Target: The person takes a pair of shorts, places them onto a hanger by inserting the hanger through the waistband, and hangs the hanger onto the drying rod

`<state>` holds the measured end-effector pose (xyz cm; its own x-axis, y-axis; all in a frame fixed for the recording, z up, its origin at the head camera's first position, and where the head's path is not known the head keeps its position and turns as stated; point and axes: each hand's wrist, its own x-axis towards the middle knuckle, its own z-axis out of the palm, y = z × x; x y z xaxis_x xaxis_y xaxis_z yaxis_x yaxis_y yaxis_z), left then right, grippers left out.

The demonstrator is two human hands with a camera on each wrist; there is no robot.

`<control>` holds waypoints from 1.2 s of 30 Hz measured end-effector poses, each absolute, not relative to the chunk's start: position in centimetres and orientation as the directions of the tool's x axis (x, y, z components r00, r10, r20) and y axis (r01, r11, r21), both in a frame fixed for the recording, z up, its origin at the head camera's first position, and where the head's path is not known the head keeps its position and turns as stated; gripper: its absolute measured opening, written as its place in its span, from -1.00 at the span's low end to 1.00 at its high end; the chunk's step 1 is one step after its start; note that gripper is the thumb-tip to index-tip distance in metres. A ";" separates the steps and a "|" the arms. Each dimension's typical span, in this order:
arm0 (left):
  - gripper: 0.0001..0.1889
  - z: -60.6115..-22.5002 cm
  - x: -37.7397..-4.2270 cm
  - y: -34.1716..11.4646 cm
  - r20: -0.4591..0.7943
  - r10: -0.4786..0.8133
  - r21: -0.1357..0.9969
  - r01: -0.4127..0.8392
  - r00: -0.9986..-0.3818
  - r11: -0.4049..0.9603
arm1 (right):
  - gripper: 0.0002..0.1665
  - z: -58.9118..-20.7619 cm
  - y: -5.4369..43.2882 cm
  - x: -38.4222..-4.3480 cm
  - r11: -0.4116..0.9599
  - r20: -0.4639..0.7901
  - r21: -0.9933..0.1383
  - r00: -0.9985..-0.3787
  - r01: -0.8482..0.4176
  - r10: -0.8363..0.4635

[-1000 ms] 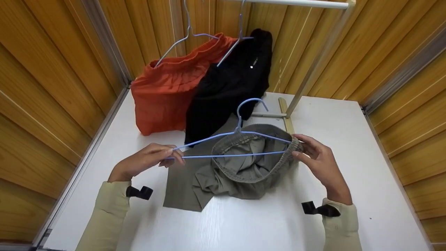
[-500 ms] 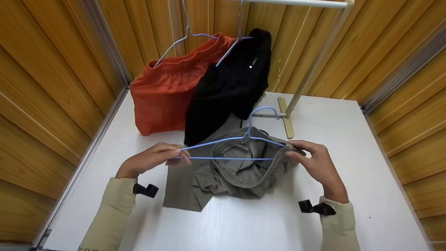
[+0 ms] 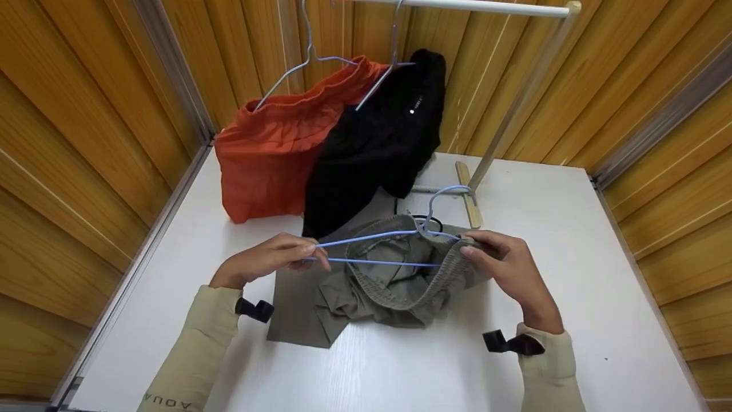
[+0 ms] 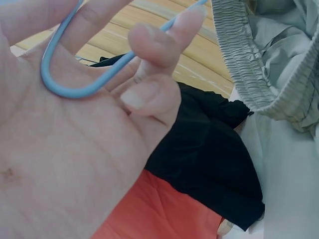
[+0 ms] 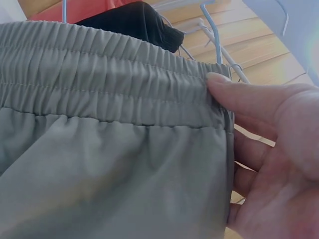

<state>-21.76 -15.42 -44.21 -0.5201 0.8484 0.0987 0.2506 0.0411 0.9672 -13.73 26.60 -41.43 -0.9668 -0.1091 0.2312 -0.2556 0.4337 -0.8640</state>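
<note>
My left hand point(image 3: 280, 256) holds the left end of a blue wire hanger point(image 3: 374, 236); in the left wrist view the hanger's rounded end point(image 4: 75, 93) lies across the palm with fingers curled at the wire. Grey-green pants point(image 3: 394, 309) with a gathered elastic waistband point(image 5: 109, 74) lie on the table, the waist raised and gaping. The hanger's right end sits inside that waist, its tip hidden by the fabric. At the waistband's right side, my right hand point(image 3: 509, 266) pinches the edge between thumb and fingers. The hanger's hook point(image 3: 449, 189) points up and right.
Orange pants point(image 3: 269, 154) and black pants point(image 3: 377, 137) hang on similar hangers from a white rail point(image 3: 486, 6) at the back. The rack's wooden foot point(image 3: 470, 200) stands just behind the grey-green pants. Wood-patterned walls point(image 3: 646, 86) border the white table point(image 3: 617, 274).
The hanger and my left hand have moved right, taking the hanger deeper into the grey-green waist. My right hand has shifted slightly left and down, still pinching the waistband.
</note>
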 end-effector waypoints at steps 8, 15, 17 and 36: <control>-0.59 -44.6 -22.0 -14.3 0.103 0.849 0.971 0.238 -0.518 0.028 | -0.73 -41.1 25.9 -13.8 0.373 0.280 -0.877 -0.953 -0.302 -0.112; -0.60 -44.6 -22.1 -13.8 0.074 0.840 0.976 0.212 -0.537 0.049 | -0.73 -41.1 25.7 -13.8 0.365 0.298 -0.876 -0.948 -0.316 -0.107; -0.60 -44.6 -22.1 -13.7 0.060 0.837 0.976 0.208 -0.543 0.064 | -0.73 -41.2 25.6 -13.8 0.365 0.305 -0.873 -0.946 -0.325 -0.113; -0.56 -46.8 -22.6 -12.5 0.039 0.766 0.992 0.115 -0.641 0.046 | -0.79 -40.8 25.6 -13.6 0.361 0.353 -0.868 -0.935 -0.340 -0.031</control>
